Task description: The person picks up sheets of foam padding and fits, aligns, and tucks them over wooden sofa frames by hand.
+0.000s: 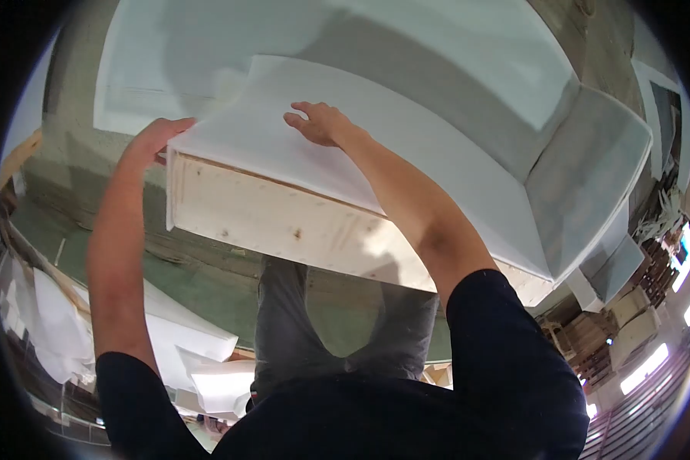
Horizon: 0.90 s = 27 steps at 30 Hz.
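A wooden sofa frame lies in front of me, with its bare plywood side board (284, 218) facing my legs. A white padding sheet (414, 146) covers its upper face and reaches the left corner. At that corner my left hand (159, 139) is closed on the sheet's edge, the index finger over the top and other fingers partly hidden behind the corner. My right hand (320, 124) is over the middle of the sheet with fingers apart, holding nothing. Whether its palm touches the sheet I cannot tell. A padded end panel (590, 176) rises at the right.
A large pale padded panel (230, 31) stands behind the sheet. White sheet pieces (180, 330) lie low at the left. Wooden furniture parts (617, 326) are stacked at the far right. The green floor (199, 284) shows around my legs.
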Tool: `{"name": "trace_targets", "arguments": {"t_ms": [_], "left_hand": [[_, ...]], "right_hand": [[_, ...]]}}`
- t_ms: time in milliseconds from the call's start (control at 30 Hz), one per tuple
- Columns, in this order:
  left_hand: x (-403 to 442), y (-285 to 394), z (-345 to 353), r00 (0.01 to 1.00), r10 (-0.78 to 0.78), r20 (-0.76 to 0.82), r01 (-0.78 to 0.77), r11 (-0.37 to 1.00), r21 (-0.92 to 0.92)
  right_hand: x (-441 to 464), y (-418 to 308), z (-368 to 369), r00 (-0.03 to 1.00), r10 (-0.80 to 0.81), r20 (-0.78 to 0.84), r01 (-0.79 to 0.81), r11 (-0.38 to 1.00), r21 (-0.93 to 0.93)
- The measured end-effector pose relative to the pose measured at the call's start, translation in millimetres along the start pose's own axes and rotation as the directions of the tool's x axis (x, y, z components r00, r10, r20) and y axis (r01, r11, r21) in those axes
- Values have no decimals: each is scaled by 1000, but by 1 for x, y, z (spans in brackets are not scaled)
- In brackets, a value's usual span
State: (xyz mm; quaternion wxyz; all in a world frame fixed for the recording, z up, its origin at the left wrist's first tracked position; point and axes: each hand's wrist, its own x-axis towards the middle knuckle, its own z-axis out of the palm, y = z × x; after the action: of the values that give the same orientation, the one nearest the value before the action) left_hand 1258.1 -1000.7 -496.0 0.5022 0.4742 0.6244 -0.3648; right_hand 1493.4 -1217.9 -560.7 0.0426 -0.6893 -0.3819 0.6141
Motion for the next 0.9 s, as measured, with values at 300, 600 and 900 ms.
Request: {"name": "trace_targets", "arguments": {"t_ms": [300, 600, 900], "left_hand": [[121, -8, 22, 983, 156, 96, -159, 987, 22], [181, -10, 38, 982, 171, 83, -179, 978, 106], [228, 14, 58, 979, 202, -14, -197, 966, 165]], "right_hand": [[100, -8, 54, 984, 84, -154, -110, 980, -168], [123, -2, 71, 986, 94, 137, -93, 996, -16], [170, -1, 91, 987, -95, -129, 73, 984, -163]]}}
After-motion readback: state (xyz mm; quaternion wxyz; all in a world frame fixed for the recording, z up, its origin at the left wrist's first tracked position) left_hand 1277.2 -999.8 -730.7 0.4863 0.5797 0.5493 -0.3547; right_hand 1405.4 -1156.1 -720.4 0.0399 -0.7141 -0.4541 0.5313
